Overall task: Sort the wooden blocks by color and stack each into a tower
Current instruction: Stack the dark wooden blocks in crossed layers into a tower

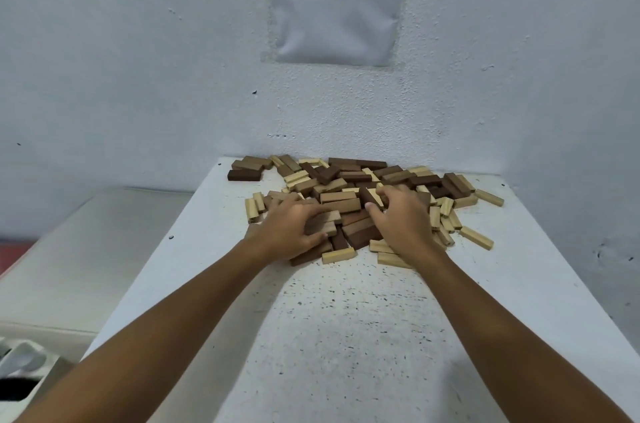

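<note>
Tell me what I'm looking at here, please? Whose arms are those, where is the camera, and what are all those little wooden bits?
There is no machine here. The two arms belong to a person, and the camera sits on that person's head, looking forward and down. That is why the arms seem to reach out from the bottom of the picture.

On the white speckled table lies a jumbled pile of wooden blocks. They come in three colours: pale yellow, middle brown and dark brown, all mixed up. No tower stands yet.

The left hand is curled around some brown blocks at the near edge of the pile. The right hand reaches into the middle, and its fingers look as if they are closing on a block, though I cannot be sure.

On the wall behind hangs a printed paper sheet.
</note>
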`<act>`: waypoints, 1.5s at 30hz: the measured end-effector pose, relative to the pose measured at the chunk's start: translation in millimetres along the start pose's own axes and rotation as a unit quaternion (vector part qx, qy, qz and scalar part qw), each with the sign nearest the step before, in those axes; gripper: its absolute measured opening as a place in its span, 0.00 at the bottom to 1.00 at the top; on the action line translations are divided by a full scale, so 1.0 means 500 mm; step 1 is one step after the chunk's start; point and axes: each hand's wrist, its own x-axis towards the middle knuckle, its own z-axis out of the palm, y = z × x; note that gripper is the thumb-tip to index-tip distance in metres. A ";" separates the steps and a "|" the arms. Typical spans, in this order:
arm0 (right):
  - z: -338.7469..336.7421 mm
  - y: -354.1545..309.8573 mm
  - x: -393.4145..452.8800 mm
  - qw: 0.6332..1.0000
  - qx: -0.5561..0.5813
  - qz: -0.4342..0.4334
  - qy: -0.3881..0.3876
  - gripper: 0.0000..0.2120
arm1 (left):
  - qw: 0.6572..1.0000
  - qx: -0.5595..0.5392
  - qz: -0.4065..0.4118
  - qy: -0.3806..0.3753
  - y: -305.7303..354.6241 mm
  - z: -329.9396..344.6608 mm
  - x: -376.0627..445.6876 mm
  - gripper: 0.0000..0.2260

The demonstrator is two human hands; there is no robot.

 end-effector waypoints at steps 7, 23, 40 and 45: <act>0.024 -0.018 0.023 0.997 -0.049 0.036 -0.038 0.07 | 0.993 -0.054 -0.069 -0.074 0.018 -0.028 0.035 0.26; -0.040 -0.016 -0.069 0.974 0.200 0.107 -0.026 0.02 | 0.984 -0.083 -0.106 -0.117 0.056 -0.062 0.054 0.19; -0.165 -0.066 -0.331 0.899 0.270 0.122 -0.322 0.20 | 0.930 -0.304 -0.200 -0.046 0.202 -0.024 -0.282 0.13; -0.191 -0.053 -0.418 0.878 0.272 0.146 -0.364 0.17 | 0.947 -0.268 -0.176 -0.008 0.250 0.007 -0.343 0.13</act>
